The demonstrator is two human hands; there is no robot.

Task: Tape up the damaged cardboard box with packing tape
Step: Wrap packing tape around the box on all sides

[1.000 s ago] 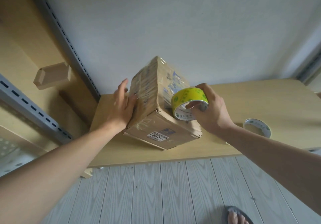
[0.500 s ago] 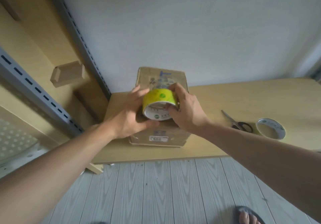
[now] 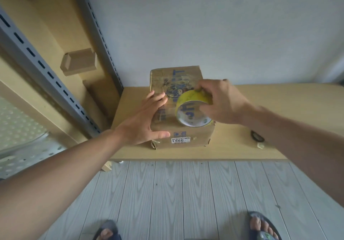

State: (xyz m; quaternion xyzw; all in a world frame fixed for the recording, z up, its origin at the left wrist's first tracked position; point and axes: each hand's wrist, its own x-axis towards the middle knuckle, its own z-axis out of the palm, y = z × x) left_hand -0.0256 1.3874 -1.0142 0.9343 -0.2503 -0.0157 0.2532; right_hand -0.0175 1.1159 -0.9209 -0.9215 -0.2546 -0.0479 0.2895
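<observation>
A worn cardboard box (image 3: 176, 79) with blue print and a white label lies flat on the low wooden table (image 3: 270, 105). My left hand (image 3: 147, 120) rests on the box's left edge, fingers straight across the top and thumb along the front face. My right hand (image 3: 221, 102) grips a yellow roll of packing tape (image 3: 191, 100) and holds it against the box's top near the front right corner. The roll's open core faces me.
Black scissor handles (image 3: 257, 138) show on the table behind my right forearm. A metal shelving upright (image 3: 100, 40) and wooden boards stand at the left, with a small cardboard piece (image 3: 79, 62) on them. A pale wall backs the table. My sandalled feet are on grey floor planks.
The box went from tilted on an edge to lying flat. My left hand moved off the roll to the box's left edge, and the roll shifted right on the box top.
</observation>
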